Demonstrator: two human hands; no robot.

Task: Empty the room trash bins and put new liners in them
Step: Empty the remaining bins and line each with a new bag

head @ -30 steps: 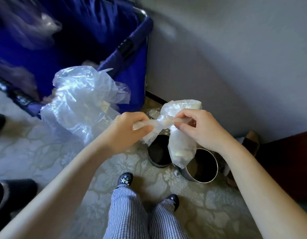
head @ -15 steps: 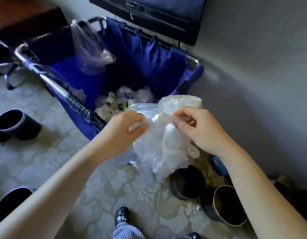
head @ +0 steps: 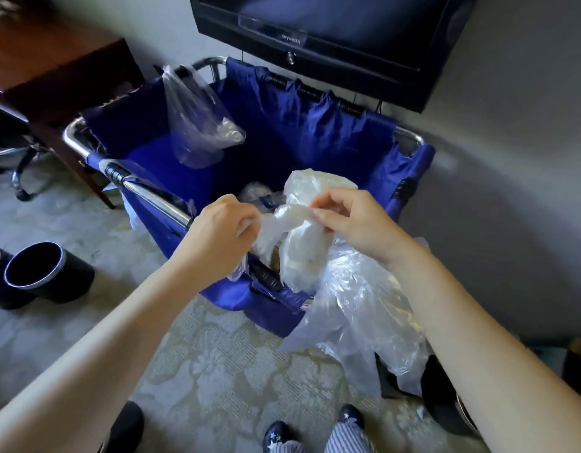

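Head view: left hand (head: pixel 224 232) and right hand (head: pixel 353 220) sit close together at centre, not touching. Each pinches the twisted neck of a clear used liner (head: pixel 302 253). The liner hangs over the near rim of the blue cart (head: pixel 299 125), which extends toward 12 o'clock. Loose clear film (head: pixel 364 315) trails to 4 o'clock. A black bin (head: pixel 47 276) stands on the carpet at 9 o'clock.

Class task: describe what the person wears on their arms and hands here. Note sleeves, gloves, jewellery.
The left hand and right hand wear no gloves; no ring, watch or bracelet shows. Both arms are bare, with no sleeve in view.
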